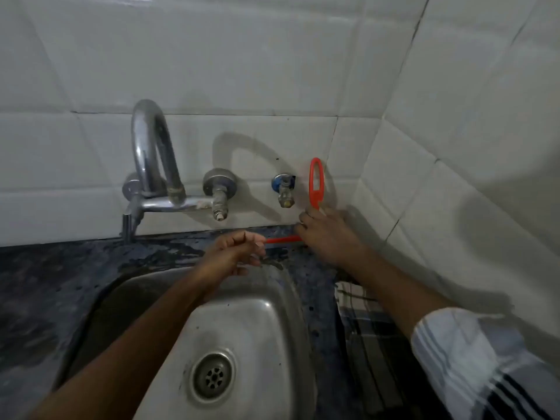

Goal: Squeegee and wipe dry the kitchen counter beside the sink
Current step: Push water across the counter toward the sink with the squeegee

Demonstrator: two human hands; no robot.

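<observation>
My right hand (325, 234) grips a red squeegee (316, 183). Its looped handle stands upright against the tiled wall and its blade lies along the back strip of the dark stone counter (60, 268) behind the sink. My left hand (235, 253) hovers at the sink's far rim with its fingers curled, fingertips at the blade's left end; whether they touch it is unclear. The counter behind the steel sink (257, 313) looks wet. A checked cloth (360, 322) lies on the counter right of the sink, partly under my right forearm.
A chrome tap (151, 165) and two wall valves (219, 189) stick out of the white tiled wall above the back strip. The side wall closes in tight on the right. The sink drain (213, 375) sits near the front.
</observation>
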